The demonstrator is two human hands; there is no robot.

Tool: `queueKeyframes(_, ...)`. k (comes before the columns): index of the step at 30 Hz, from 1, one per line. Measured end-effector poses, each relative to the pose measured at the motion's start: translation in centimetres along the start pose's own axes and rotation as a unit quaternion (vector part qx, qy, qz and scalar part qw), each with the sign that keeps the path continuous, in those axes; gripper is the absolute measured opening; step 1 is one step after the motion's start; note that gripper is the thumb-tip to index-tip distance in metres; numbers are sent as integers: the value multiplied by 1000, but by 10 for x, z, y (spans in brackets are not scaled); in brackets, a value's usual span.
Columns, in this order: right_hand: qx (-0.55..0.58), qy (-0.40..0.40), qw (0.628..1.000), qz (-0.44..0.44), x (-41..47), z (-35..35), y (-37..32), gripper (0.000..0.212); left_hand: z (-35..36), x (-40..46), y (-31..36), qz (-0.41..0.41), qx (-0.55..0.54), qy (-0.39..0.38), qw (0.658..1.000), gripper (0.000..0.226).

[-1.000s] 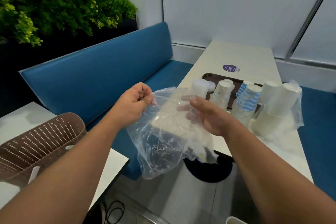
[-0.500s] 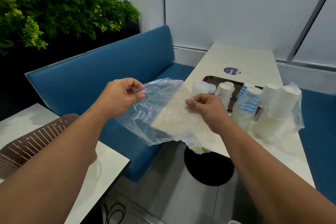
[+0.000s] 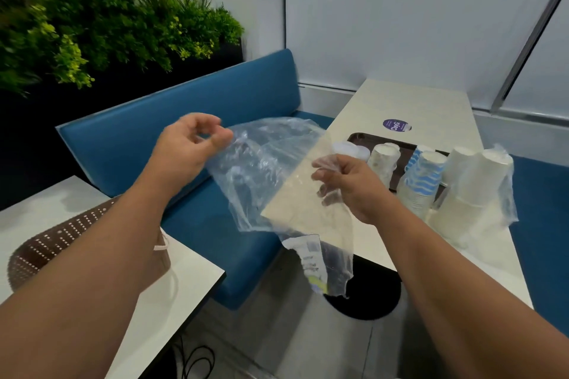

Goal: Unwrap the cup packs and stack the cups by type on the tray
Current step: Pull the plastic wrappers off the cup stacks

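Nearest me, a brown perforated basket [image 3: 46,252] sits on the near table's right edge, partly hidden behind my left forearm. Just past it I hold an emptied clear wrapper [image 3: 264,175] in the air over the gap between the two tables and the blue bench [image 3: 172,132]. My left hand [image 3: 187,148] pinches its upper left edge between thumb and fingertips; my right hand [image 3: 348,184] curls round its right side, fingers closed on the film. The wrapper's long axis runs from the left hand down toward me and to the right, its torn, printed end [image 3: 311,258] hanging lowest.

As I judge it, the step in hand is getting rid of this spent film. Done well, that means gathering it into one hand so it does not drift onto the cups, then dropping it in the basket.

Farther on, along the far table's left edge, the dark tray [image 3: 360,138] holds a low translucent stack [image 3: 348,149] and a pale patterned stack [image 3: 383,160], both standing rim down. At the tray's near right corner a blue-wave stack [image 3: 421,178] tilts left; whether it rests on the tray or beside it I cannot tell. Right of it, two plain white stacks [image 3: 468,191] are half wrapped in film on the bare table [image 3: 425,101], leaning left, their closed bases toward the far end. That pack looks unfinished.
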State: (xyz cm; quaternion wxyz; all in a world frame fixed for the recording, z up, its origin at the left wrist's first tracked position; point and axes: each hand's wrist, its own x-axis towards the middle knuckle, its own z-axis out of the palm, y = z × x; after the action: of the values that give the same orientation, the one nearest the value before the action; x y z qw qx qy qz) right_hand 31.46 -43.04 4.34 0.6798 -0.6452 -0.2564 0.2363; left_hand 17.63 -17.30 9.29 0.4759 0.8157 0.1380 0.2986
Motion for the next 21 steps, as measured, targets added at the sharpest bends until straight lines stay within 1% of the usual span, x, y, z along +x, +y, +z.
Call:
queueKeyframes(1,30,9,999,5,0,-1,0,13,-2,-2,-5,-32,-58,24,997,62)
queueKeyframes(2,50,15,999,6,0,-2,0,13,0,-7,-13,-67,-86,42,993,75)
queueKeyframes(3,63,21,998,5,0,-1,0,14,6,-16,-20,-87,-61,67,992,83)
queueKeyframes(4,72,26,997,3,0,1,1,14,16,-26,-26,-86,-2,106,991,83)
queueKeyframes(5,75,32,997,2,-1,4,0,14,28,-36,-29,-65,55,160,983,76)
queueKeyframes(6,74,36,997,3,-1,7,0,12,40,-44,-29,-37,82,208,974,66)
queueKeyframes(7,68,34,997,2,-1,11,1,11,52,-51,-29,-21,81,225,971,56)
queueKeyframes(8,59,25,998,-1,-1,15,1,8,63,-55,-30,-23,74,204,976,53)
queueKeyframes(9,49,10,999,-4,-1,19,1,7,71,-57,-28,-44,67,151,985,59)
queueKeyframes(11,29,-32,999,-10,-2,25,-1,12,84,-57,-27,-102,64,20,993,89)
queueKeyframes(12,25,-60,998,-10,-3,27,-2,16,88,-57,-26,-117,54,-23,991,98)
queueKeyframes(14,43,-108,993,-8,-4,30,-4,18,97,-59,-23,-135,-34,-72,988,99)
queueKeyframes(15,64,-123,990,-4,-5,30,-3,17,101,-60,-21,-149,-107,-86,979,101)
queueKeyframes(16,87,-131,988,3,-5,30,-1,25,104,-61,-19,-177,-183,-96,962,103)
queueKeyframes(17,110,-139,984,12,-5,30,1,33,107,-62,-18,-195,-258,-111,940,100)
queueKeyframes(18,126,-144,981,20,-5,30,3,36,110,-64,-13,-201,-322,-117,918,88)
queueKeyframes(19,132,-141,981,20,-5,31,5,32,113,-66,-7,-201,-376,-114,897,75)
queueKeyframes(20,125,-131,983,13,-6,32,7,24,114,-67,-3,-203,-409,-106,883,66)
queueKeyframes(21,105,-102,989,4,-7,33,9,15,116,-66,-1,-204,-436,-94,872,63)
